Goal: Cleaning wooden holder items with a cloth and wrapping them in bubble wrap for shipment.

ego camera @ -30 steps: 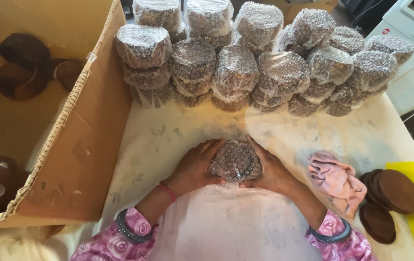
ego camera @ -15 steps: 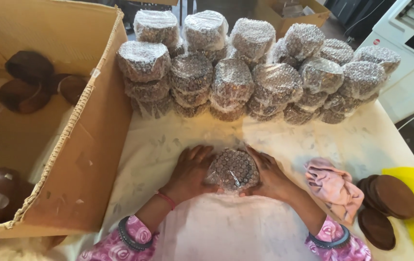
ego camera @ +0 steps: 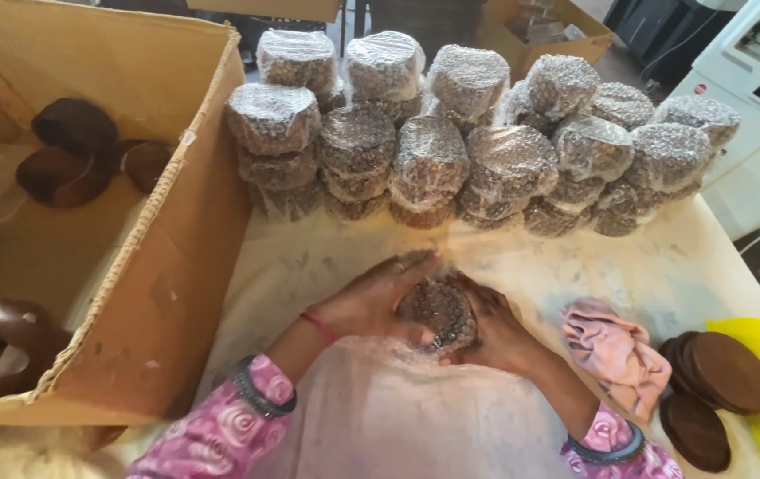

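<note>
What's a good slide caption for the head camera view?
Both hands, left hand and right hand, cup a bubble-wrapped round piece before stacked wrapped bundles.

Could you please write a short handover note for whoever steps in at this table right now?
Left hand and right hand both clasp one bubble-wrapped round bundle on the white table cover.
Done: many wrapped bundles are stacked along the table's far edge.
Left: bare brown discs lie at the right beside a pink cloth; dark brown pieces sit in the open cardboard box at the left.
</note>
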